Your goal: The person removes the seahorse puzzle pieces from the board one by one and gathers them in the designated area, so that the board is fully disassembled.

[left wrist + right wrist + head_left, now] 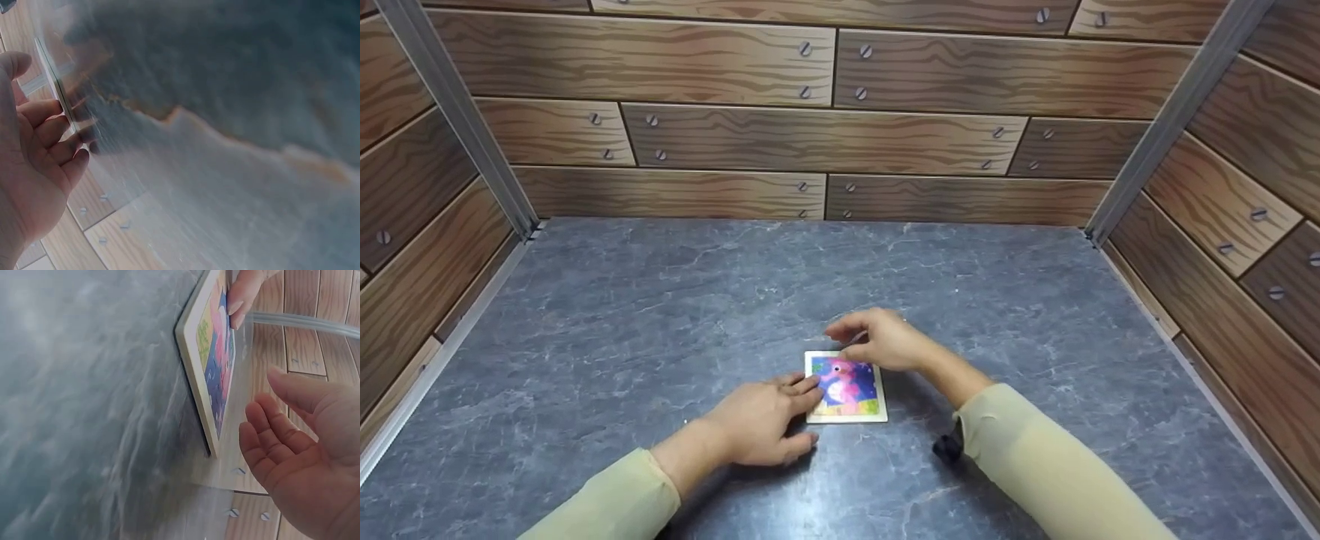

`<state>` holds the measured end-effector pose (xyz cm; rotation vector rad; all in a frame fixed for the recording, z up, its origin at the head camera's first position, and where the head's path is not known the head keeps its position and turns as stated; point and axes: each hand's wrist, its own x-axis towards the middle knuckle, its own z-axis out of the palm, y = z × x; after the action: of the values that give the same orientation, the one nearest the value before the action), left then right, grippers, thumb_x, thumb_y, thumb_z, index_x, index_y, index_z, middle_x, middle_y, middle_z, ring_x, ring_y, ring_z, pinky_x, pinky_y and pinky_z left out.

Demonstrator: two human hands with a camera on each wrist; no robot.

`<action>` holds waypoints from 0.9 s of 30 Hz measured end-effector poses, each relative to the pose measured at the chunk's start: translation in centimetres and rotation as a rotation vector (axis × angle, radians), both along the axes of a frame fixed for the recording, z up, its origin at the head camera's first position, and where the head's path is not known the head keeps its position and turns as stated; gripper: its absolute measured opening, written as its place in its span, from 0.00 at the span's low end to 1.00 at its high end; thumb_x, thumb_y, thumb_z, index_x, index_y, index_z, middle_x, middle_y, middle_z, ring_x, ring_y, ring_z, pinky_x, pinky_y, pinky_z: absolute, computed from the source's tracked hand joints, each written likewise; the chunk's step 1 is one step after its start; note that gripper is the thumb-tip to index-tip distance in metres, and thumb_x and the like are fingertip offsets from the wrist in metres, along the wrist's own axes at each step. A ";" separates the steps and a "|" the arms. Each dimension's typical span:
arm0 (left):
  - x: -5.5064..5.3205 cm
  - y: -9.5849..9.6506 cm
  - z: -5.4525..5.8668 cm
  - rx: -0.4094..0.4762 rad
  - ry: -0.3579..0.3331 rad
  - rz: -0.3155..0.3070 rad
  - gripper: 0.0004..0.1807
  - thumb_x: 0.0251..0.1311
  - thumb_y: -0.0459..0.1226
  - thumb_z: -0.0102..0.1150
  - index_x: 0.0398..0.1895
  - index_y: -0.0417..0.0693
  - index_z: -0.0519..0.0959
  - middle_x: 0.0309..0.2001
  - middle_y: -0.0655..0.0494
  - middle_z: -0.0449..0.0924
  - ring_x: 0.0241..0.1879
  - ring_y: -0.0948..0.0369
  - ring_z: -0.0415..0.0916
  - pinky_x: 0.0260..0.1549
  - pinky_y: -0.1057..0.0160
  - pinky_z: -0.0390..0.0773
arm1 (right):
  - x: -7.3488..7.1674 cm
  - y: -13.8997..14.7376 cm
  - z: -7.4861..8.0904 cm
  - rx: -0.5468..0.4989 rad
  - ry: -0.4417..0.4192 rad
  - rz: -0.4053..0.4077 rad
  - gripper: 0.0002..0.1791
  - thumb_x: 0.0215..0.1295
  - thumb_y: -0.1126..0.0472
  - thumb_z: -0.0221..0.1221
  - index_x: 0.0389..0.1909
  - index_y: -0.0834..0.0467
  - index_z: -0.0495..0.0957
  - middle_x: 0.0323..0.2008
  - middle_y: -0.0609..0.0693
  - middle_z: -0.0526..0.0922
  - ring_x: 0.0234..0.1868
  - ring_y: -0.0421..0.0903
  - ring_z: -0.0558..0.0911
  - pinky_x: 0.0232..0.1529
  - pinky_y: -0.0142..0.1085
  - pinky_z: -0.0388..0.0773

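A small picture puzzle (855, 386) lies flat on the grey table, showing a pink seahorse-like figure on blue and yellow inside a pale frame. My left hand (761, 421) rests at its left side, extended fingers over the frame's edge and the thumb apart below. Beyond the top right corner hovers my right hand (886, 341), its fingers loosely bent and holding nothing. In the right wrist view, a gap separates that hand (304, 444) from the puzzle's thick frame (197, 377). The left wrist view gives only the thin side of the puzzle (52, 76) beside the fingers.
The marbled grey table (697, 300) reflects light. Wood-patterned panels (735, 139) wall it in at the back and both sides, with metal posts (1177, 112) at the rear corners. A small black object (947, 448) shows at the right sleeve's cuff.
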<state>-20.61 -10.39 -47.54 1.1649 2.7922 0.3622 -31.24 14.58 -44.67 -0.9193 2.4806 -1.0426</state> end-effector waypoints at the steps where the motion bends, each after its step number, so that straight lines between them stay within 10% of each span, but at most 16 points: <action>1: 0.0 0.0 0.0 -0.001 0.001 0.001 0.38 0.75 0.55 0.51 0.78 0.41 0.70 0.77 0.45 0.68 0.76 0.45 0.67 0.71 0.46 0.70 | -0.2 -0.2 -0.1 0.006 -0.014 0.002 0.23 0.68 0.64 0.70 0.63 0.60 0.84 0.57 0.56 0.87 0.60 0.54 0.84 0.64 0.50 0.79; 9: -0.2 0.2 0.1 -0.011 -0.027 -0.003 0.38 0.76 0.56 0.49 0.79 0.42 0.69 0.77 0.46 0.67 0.76 0.46 0.65 0.72 0.47 0.69 | -1.4 -0.6 -1.5 -0.026 -0.139 0.063 0.23 0.65 0.66 0.72 0.62 0.63 0.85 0.56 0.55 0.88 0.56 0.49 0.84 0.62 0.44 0.79; 27: -0.1 -0.3 0.2 -0.016 0.059 0.013 0.36 0.74 0.55 0.52 0.75 0.41 0.75 0.74 0.43 0.73 0.73 0.45 0.71 0.69 0.47 0.73 | -1.5 -0.6 -2.2 0.003 -0.122 0.158 0.23 0.65 0.64 0.74 0.61 0.56 0.86 0.58 0.50 0.83 0.64 0.49 0.78 0.71 0.47 0.70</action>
<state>-20.68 -10.74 -47.36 1.1733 2.8485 0.3113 -32.74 13.97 -46.89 -1.0013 2.2698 -1.0113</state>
